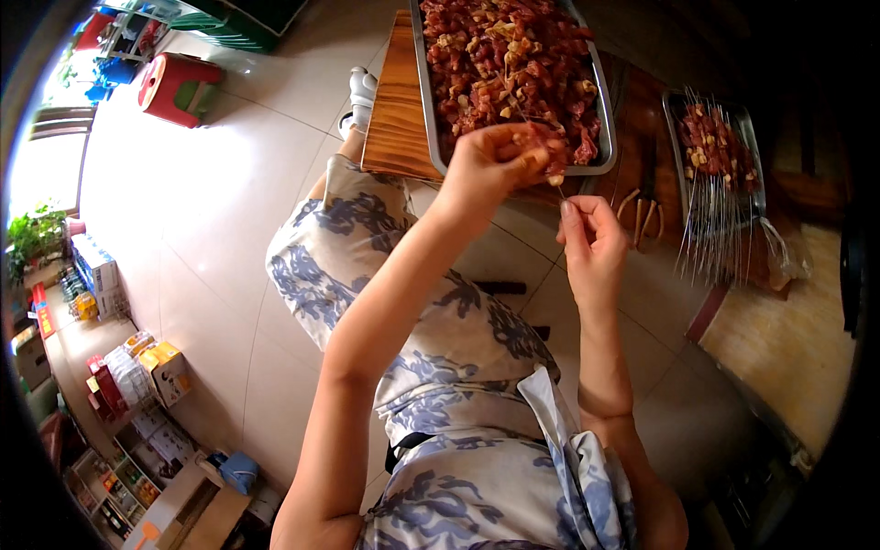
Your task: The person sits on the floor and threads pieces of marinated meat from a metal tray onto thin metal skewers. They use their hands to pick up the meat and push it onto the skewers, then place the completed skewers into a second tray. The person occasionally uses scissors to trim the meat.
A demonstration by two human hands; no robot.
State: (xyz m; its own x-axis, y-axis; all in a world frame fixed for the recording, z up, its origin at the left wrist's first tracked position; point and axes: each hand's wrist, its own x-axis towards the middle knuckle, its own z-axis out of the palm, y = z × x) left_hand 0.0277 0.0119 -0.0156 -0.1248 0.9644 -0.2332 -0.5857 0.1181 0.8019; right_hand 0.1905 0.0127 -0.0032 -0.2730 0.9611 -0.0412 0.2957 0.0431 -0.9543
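A metal tray heaped with cut raw meat pieces lies before me at the top. Over its near edge, my left hand is closed on meat pieces around a thin metal skewer. My right hand, just beyond the tray's near right corner, pinches the skewer's bare lower part between thumb and fingertips. A pale yellowish piece sits on the skewer just below my left hand. Farther right, a smaller metal tray bears several skewers loaded with meat, their bare ends sticking out towards me.
Both trays rest on a wooden table. Pliers or scissors with tan handles lie between them. A clear plastic bag is beside the small tray. A red stool stands on the tiled floor, upper left; boxed goods are at lower left.
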